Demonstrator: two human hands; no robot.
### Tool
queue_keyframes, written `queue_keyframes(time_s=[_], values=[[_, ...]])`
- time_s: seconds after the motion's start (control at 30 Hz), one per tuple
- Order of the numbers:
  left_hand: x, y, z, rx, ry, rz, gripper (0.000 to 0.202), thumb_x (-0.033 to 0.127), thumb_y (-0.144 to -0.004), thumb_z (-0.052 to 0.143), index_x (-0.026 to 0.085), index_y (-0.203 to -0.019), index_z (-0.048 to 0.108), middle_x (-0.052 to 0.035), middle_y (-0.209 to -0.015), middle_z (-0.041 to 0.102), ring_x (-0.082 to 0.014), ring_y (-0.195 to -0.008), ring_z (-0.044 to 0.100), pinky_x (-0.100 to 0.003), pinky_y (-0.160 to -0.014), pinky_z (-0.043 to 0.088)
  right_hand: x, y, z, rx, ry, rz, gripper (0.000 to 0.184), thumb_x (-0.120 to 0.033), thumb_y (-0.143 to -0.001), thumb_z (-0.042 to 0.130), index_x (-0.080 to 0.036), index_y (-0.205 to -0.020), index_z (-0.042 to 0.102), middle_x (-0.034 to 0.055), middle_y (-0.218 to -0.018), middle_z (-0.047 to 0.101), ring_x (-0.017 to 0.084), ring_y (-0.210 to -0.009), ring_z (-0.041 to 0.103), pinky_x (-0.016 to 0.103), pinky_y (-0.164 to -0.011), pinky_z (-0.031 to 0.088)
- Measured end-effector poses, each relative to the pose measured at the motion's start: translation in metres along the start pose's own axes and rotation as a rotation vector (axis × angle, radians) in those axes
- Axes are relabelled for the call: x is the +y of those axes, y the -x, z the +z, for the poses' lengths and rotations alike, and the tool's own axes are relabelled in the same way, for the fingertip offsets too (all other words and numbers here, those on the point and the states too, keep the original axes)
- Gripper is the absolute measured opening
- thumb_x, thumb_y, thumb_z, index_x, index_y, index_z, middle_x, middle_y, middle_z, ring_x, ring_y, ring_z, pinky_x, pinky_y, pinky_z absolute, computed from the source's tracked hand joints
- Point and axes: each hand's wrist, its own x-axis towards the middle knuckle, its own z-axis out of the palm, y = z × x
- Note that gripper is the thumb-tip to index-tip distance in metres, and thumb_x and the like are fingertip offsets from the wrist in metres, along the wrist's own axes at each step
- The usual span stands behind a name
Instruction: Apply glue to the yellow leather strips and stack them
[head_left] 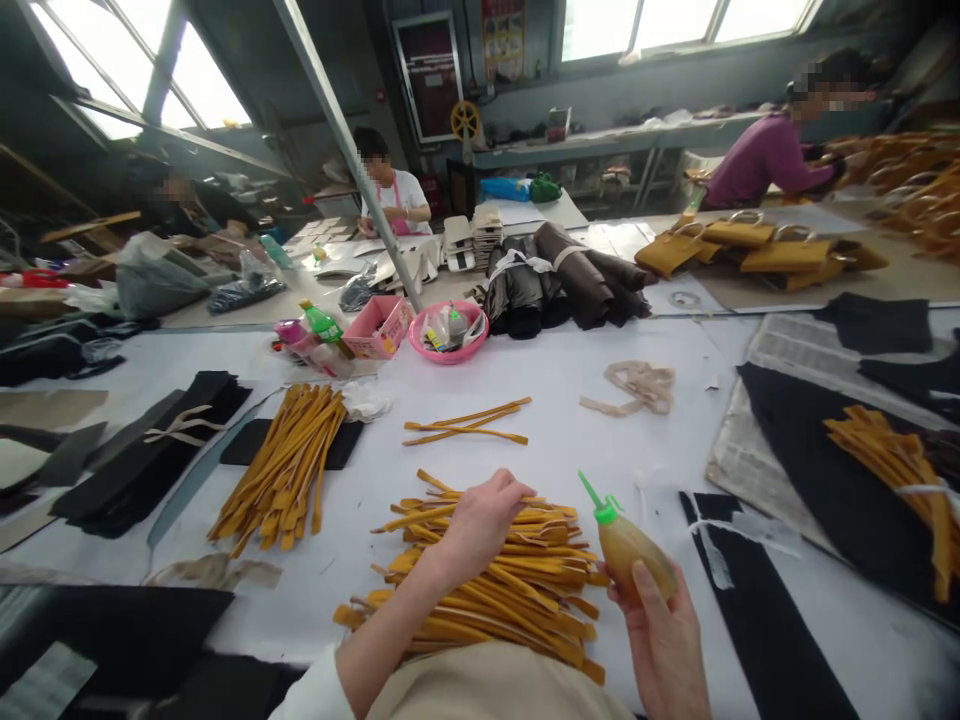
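My right hand [664,625] is wrapped round a glue bottle [637,562], a soft bottle of amber liquid with a green nozzle tilted up to the left. Over a wide pile of mustard-yellow leather straps [517,590], my left hand [480,520] is closed, thumb and fingers pinched together at the pile's upper part. A strap seems to be in that pinch, though the fingertips partly hide it. Beyond the pile lie a few separate yellow straps [469,424] on the white tabletop [555,370].
Another bundle of yellow straps [289,460] lies to the left, near stacked black pieces [172,440]. A pink basin [450,335] and a pink box [377,328] stand farther back. Black strips [757,610] lie at right. Co-workers sit beyond, one in purple [765,160], near yellow bags [787,255].
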Motion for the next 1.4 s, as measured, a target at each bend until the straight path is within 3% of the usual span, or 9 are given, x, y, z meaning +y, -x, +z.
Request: queue_keyframes(time_s=[0.13, 0.3, 0.43, 0.6, 0.8, 0.97, 1.13, 1.23, 1.4], values=[[0.015, 0.02, -0.013, 0.087, 0.179, -0.119, 0.026, 0.032, -0.101, 0.039, 0.022, -0.09, 0.06, 0.0003, -0.075, 0.059, -0.0147, -0.068, 0.053, -0.025, -0.066, 0.038, 0.0, 0.006, 0.007, -0.047, -0.008, 0.018, 0.053, -0.036, -0.073, 0.084, -0.022, -0.118, 0.059, 0.0055, -0.108, 0.072, 0.021, -0.082, 0.072, 0.027, -0.067, 0.058], [0.002, 0.031, 0.011, 0.267, 0.167, -0.307, 0.046, 0.05, -0.09, 0.055, 0.02, -0.061, 0.036, 0.0053, -0.056, 0.034, -0.0114, -0.055, 0.035, -0.026, -0.056, 0.023, 0.003, 0.011, 0.015, -0.083, 0.011, 0.056, 0.054, -0.036, -0.068, 0.086, -0.025, -0.114, 0.06, 0.003, -0.1, 0.073, 0.022, -0.076, 0.072, 0.026, -0.06, 0.057], [-0.006, 0.028, 0.025, 0.327, 0.236, -0.373, 0.054, 0.058, -0.093, 0.045, 0.021, -0.059, 0.027, 0.0051, -0.057, 0.026, -0.0113, -0.055, 0.029, -0.027, -0.056, 0.022, 0.005, 0.017, 0.019, -0.14, 0.034, 0.09, 0.057, -0.037, -0.067, 0.086, -0.025, -0.116, 0.059, 0.004, -0.1, 0.072, 0.023, -0.075, 0.072, 0.027, -0.056, 0.055], [-0.004, 0.025, 0.028, 0.296, 0.273, -0.358, 0.044, 0.051, -0.096, 0.042, 0.021, -0.066, 0.033, 0.0061, -0.058, 0.032, -0.0115, -0.056, 0.035, -0.026, -0.058, 0.025, 0.004, 0.022, 0.019, -0.145, 0.074, 0.097, 0.061, -0.04, -0.068, 0.086, -0.025, -0.119, 0.057, 0.0047, -0.099, 0.072, 0.023, -0.073, 0.07, 0.029, -0.056, 0.055], [-0.005, 0.027, 0.025, 0.236, 0.469, -0.304, 0.027, 0.043, -0.1, 0.04, 0.021, -0.086, 0.047, 0.0059, -0.067, 0.04, -0.0122, -0.062, 0.037, -0.025, -0.061, 0.031, 0.003, 0.025, 0.014, -0.094, 0.202, -0.089, 0.064, -0.037, -0.06, 0.09, -0.025, -0.116, 0.062, 0.0033, -0.103, 0.068, 0.018, -0.069, 0.065, 0.029, -0.056, 0.056], [-0.002, 0.028, 0.018, 0.176, 0.634, -0.269, 0.031, 0.043, -0.099, 0.043, 0.019, -0.08, 0.048, 0.0036, -0.07, 0.046, -0.0119, -0.065, 0.04, -0.025, -0.063, 0.034, 0.011, 0.026, 0.007, -0.102, 0.373, -0.308, 0.064, -0.034, -0.058, 0.091, -0.025, -0.116, 0.064, 0.0052, -0.118, 0.066, 0.025, -0.102, 0.064, 0.032, -0.081, 0.057], [0.001, 0.029, 0.014, 0.124, 0.823, -0.342, 0.033, 0.046, -0.096, 0.05, 0.017, -0.08, 0.05, 0.0045, -0.068, 0.047, -0.0084, -0.055, 0.032, -0.022, -0.053, 0.027, 0.017, 0.016, -0.001, -0.266, 0.646, -0.558, 0.058, -0.033, -0.07, 0.085, -0.025, -0.124, 0.062, 0.0074, -0.122, 0.063, 0.026, -0.109, 0.061, 0.034, -0.085, 0.056], [0.0, 0.028, 0.013, 0.113, 0.929, -0.396, 0.03, 0.045, -0.094, 0.054, 0.017, -0.086, 0.051, 0.0047, -0.068, 0.049, -0.0068, -0.051, 0.029, -0.021, -0.049, 0.023, 0.016, 0.013, -0.002, -0.274, 0.729, -0.699, 0.055, -0.031, -0.078, 0.079, -0.026, -0.128, 0.058, 0.008, -0.122, 0.061, 0.025, -0.109, 0.059, 0.033, -0.084, 0.056], [0.0, 0.028, 0.012, 0.114, 1.011, -0.436, 0.029, 0.045, -0.092, 0.056, 0.017, -0.085, 0.051, 0.0052, -0.067, 0.048, -0.0056, -0.049, 0.027, -0.02, -0.045, 0.02, 0.015, 0.014, 0.0, -0.328, 0.722, -0.765, 0.055, -0.03, -0.08, 0.078, -0.026, -0.13, 0.056, 0.0079, -0.121, 0.059, 0.024, -0.109, 0.059, 0.031, -0.084, 0.056]])
